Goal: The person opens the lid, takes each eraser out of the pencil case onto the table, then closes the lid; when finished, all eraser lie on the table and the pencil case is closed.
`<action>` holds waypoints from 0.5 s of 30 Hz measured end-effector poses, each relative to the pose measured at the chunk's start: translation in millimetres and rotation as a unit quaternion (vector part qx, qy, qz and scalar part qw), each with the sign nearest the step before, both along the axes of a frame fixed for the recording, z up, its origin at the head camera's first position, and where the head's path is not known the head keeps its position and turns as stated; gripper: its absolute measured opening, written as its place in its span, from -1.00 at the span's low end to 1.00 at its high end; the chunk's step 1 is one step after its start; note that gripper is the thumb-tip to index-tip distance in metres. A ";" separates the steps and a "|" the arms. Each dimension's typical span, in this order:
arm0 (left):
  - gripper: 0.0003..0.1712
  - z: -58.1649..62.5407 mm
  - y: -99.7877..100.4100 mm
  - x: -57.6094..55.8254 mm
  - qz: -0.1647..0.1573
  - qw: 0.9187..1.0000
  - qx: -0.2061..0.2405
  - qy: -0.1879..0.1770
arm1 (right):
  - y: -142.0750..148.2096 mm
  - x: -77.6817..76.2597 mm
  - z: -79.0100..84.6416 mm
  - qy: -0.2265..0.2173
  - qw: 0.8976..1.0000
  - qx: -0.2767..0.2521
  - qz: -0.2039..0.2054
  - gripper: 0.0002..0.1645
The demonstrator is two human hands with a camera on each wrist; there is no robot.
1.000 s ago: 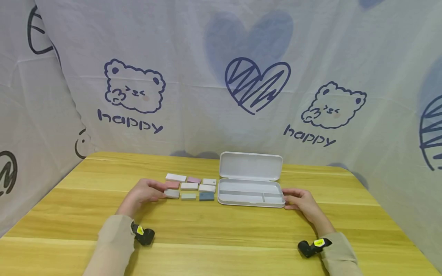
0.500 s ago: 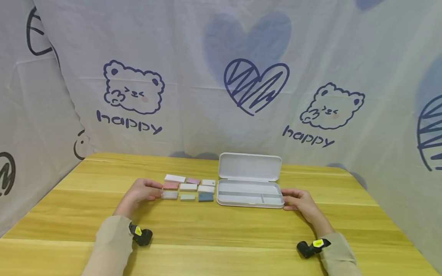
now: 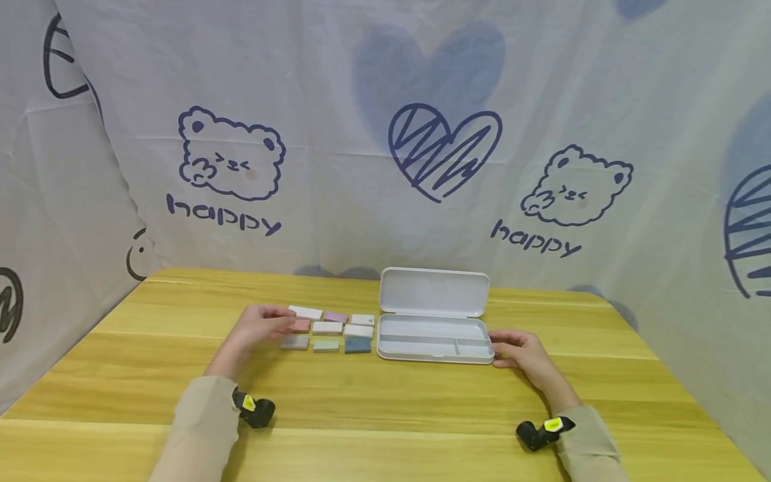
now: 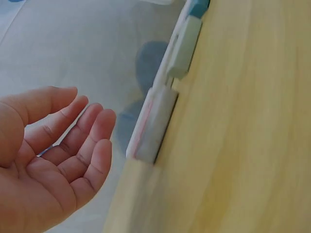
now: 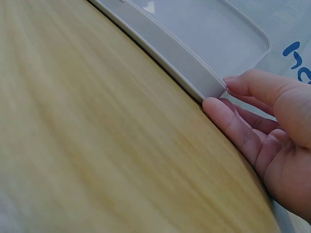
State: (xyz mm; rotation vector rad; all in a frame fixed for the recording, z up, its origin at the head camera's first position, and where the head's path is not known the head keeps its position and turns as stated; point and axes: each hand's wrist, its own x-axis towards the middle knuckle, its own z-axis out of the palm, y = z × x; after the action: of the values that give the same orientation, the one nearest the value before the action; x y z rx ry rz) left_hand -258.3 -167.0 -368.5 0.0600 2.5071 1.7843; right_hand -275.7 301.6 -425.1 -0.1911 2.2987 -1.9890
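Several small rectangular blocks that look like erasers lie in three rows on the table, left of an open white pencil case. My left hand hovers at the left end of these rows, its fingertips in front of the pink eraser and near the long white eraser. In the left wrist view its fingers are loosely bent, with nothing between them, apart from the grey eraser. At the case's right end, my right hand touches the corner with thumb and fingertips; it does not wrap around it.
The case's lid stands up at the back, and its tray has dividers. A dark blue eraser lies closest to the case. Behind the wooden table hangs a printed cloth.
My left hand has come away from the grey eraser, which now lies straighter in the front row, and has risen toward the pink one. The right hand stays at the case.
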 end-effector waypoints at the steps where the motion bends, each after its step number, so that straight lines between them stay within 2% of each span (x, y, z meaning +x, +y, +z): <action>1: -0.61 0.5 2.1 -0.7 -0.004 1.000 0.001 0.003 | 0.3 -0.2 -0.5 0.002 1.000 0.001 0.003 -0.49; 10: -0.62 2.8 25.1 -7.7 -0.033 0.999 0.033 0.019 | 0.1 -0.3 -0.5 0.003 1.000 -0.003 0.002 -0.51; 15: -0.63 3.6 43.1 -13.9 -0.037 0.999 0.024 0.011 | 0.2 0.0 -0.2 0.004 1.000 -0.006 0.003 -0.50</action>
State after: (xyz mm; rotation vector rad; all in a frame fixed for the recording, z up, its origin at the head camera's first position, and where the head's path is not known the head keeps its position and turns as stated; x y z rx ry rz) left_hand -272.2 -124.0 -364.9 0.1738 2.4418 1.8250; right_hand -275.7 301.7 -425.3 -0.2070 2.2889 -2.0035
